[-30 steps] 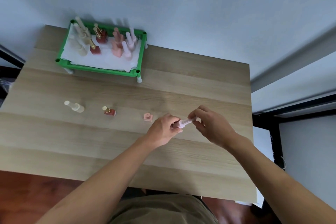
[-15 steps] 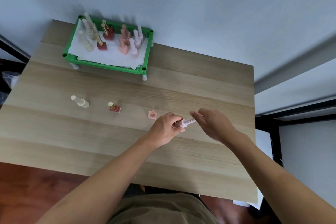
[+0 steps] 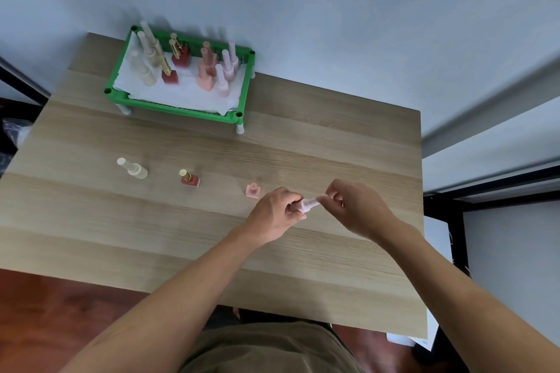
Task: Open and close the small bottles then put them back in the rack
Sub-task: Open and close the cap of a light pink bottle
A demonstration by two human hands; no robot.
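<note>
A small pale pink bottle [image 3: 306, 204] lies sideways between my hands, above the table's right middle. My left hand [image 3: 274, 215] grips its body, which is mostly hidden in my fingers. My right hand [image 3: 354, 206] pinches the long cap at its tip. On the table stand a cream bottle [image 3: 133, 169], a red bottle with a gold cap [image 3: 189, 179] and a peach bottle [image 3: 253, 190]. The green rack [image 3: 181, 107] at the back left holds several more bottles.
The wooden table [image 3: 181, 236] ends close to my right arm, with a dark frame and white sheets beyond that edge. A wall rises just behind the rack. White paper lines the rack's floor.
The view shifted, so the rack sits further right in frame. My right hand's fingers have closed back onto the cap's tip. The bottle stays between both hands.
</note>
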